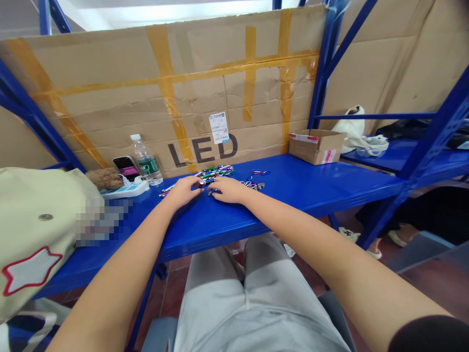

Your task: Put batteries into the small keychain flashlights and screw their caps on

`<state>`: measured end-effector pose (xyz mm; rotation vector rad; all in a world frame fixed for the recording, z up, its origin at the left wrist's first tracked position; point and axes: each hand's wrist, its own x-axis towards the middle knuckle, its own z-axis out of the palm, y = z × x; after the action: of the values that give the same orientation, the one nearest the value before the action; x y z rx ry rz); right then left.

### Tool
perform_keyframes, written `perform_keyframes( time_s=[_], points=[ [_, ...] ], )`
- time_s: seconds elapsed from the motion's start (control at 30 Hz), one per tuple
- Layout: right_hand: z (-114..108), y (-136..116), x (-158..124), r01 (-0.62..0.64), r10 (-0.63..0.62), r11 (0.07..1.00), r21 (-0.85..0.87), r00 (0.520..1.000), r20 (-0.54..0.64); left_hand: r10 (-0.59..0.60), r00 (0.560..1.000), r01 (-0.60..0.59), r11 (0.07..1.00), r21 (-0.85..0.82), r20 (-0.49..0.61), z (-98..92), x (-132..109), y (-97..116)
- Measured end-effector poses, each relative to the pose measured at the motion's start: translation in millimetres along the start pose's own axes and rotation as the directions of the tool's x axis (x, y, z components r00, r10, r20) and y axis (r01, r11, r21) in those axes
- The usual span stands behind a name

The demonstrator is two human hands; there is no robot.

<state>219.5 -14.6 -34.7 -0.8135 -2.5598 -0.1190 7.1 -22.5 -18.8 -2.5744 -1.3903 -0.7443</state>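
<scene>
My left hand (pixel 184 192) rests at the pile's near edge with thumb and forefinger curled around the silver end of a slim blue metal tube (pixel 207 181), which looks like a keychain penlight. From the other side my right hand (pixel 230 190) meets it, its bent fingers on the same tube; its fingertips are partly hidden. Behind both hands lies a pile of similar shiny tubes (pixel 216 170) in green, blue, red and purple. Silver clasps and cords (pixel 255 185) stick out beyond my right wrist. A few small metal bits (pixel 210 193) lie under the right fingers.
On the blue table (pixel 293 188), a water bottle (pixel 147 161), phone (pixel 126 166), power strip (pixel 128 189) and brown fluffy item (pixel 105 179) stand at left. A cream bag (pixel 44 195) fills the left edge. An open carton (pixel 315 146) sits back right, before a cardboard wall (pixel 205 102).
</scene>
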Motion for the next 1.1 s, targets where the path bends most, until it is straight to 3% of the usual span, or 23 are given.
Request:
perform_keyframes(
  time_s=[0.17,0.4,0.77,0.9,1.1],
  points=[
    [2,2,1,0.023,-0.021,0.999,-0.040,0.998,0.057,-0.012,1.000,0.012,1.000,-0.019,0.009,0.0,0,1],
    [-1,8,1,-0.053,0.041,0.991,0.120,0.994,0.101,0.003,1.000,-0.002,1.000,-0.018,0.031,0.5,-1,1],
    [8,8,3,-0.033,0.025,0.977,0.212,0.999,0.039,0.037,0.997,-0.035,0.999,-0.040,0.065,1.9,0,3],
    [5,6,3,-0.048,0.059,0.974,0.223,0.997,-0.044,0.045,0.995,-0.043,0.999,-0.017,0.089,1.3,0,4],
    [-4,0,3,-0.012,0.078,0.973,0.229,0.956,-0.284,0.085,0.991,-0.081,0.996,-0.037,0.106,2.1,-1,8]
  ],
)
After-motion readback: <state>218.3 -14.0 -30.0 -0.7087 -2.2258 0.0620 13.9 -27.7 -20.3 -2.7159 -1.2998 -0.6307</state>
